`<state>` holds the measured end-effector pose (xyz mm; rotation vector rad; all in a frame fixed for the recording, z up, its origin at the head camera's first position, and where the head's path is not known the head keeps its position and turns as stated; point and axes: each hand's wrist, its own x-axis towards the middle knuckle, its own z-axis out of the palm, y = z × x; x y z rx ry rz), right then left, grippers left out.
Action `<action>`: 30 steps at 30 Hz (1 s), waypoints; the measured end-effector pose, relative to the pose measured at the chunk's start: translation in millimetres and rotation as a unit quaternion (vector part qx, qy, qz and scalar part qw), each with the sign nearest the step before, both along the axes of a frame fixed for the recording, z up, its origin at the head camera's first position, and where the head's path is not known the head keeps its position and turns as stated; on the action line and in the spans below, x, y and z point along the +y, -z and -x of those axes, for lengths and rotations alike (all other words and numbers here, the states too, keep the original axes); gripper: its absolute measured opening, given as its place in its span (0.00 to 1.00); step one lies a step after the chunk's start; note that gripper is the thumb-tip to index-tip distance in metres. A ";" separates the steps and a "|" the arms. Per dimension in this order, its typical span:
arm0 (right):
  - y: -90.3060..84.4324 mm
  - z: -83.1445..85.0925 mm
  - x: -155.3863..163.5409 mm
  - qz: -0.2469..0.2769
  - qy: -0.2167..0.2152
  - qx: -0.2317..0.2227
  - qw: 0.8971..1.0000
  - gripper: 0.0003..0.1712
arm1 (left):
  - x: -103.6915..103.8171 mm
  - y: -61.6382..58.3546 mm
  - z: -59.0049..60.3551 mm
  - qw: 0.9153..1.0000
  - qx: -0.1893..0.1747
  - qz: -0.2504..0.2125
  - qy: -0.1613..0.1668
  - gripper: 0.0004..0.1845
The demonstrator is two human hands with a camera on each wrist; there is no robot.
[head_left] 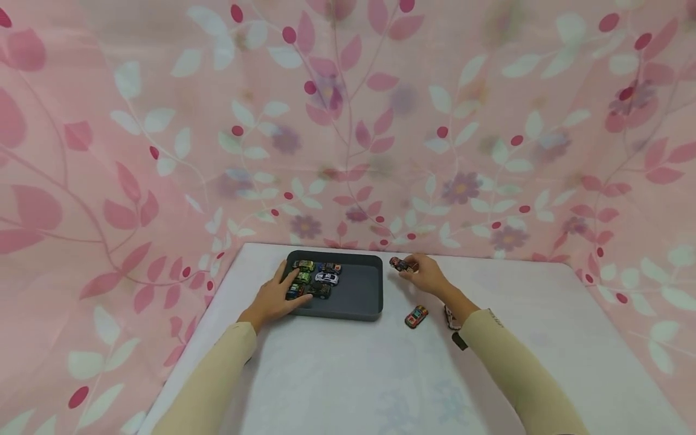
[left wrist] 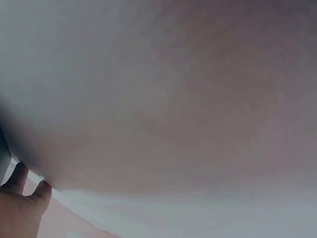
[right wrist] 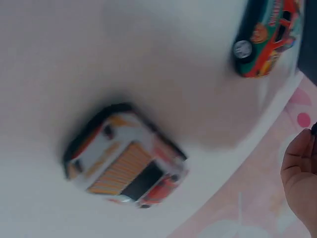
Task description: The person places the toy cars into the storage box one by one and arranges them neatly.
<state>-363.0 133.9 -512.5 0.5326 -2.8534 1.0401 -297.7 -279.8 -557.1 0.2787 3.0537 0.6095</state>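
My right hand (head_left: pixel 426 275) pinches a dark red-and-black toy car (head_left: pixel 400 264) just above the table, beyond the tray's right side. The left hand (head_left: pixel 276 296) lies across the left rim of a dark grey tray (head_left: pixel 356 314), its fingers spread over the toy cars there. Inside the tray, several cars cluster at the left, among them a white car (head_left: pixel 327 278), a black car (head_left: pixel 321 291) near my thumb and a yellow-green car (head_left: pixel 303 265). In the right wrist view the hand (right wrist: pixel 299 181) shows only at the edge; its car is mostly cut off.
A red-and-green toy car (head_left: pixel 416 316) lies right of the tray. A white toy car with orange stripes (right wrist: pixel 121 158) sits partly under my right forearm, beside a small dark object (head_left: pixel 459 341). Floral pink cloth (head_left: pixel 348 199) hangs behind the white table (head_left: pixel 326 374).
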 end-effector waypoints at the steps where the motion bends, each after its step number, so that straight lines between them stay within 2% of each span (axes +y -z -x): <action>1: -1.6 -0.3 -2.7 0.001 -0.002 -0.005 1.000 0.18 | 0.3 -0.2 0.1 1.000 0.000 0.002 0.001 0.53; 5: -2.9 -2.0 -13.8 0.009 -0.009 -0.019 1.000 0.19 | 2.1 -1.4 -2.5 1.000 -0.003 0.001 0.001 0.51; 10: -3.2 -3.5 -31.7 0.020 -0.019 -0.005 1.000 0.17 | 2.3 -2.8 -3.5 1.000 -0.001 0.000 -0.001 0.51; 13: -3.4 -5.1 -42.9 0.017 -0.030 0.002 0.999 0.18 | 1.3 -4.0 -2.6 1.000 0.001 0.000 -0.002 0.52; 17: -0.7 -11.1 -56.5 0.002 -0.061 -0.012 0.998 0.19 | 0.8 -2.2 -2.0 1.000 0.002 0.000 0.001 0.51; 22: 5.2 -17.8 -71.5 -0.031 -0.107 -0.008 0.994 0.18 | 0.5 -0.7 -2.8 1.000 0.006 -0.008 -0.002 0.50; 26: 11.3 -21.5 -79.5 -0.074 -0.111 -0.001 0.991 0.17 | 1.4 2.3 -2.3 1.000 0.008 -0.008 0.000 0.50; 30: 13.3 -22.5 -87.4 -0.117 -0.104 0.015 0.988 0.18 | 2.5 -0.2 1.3 1.000 0.011 -0.008 -0.003 0.50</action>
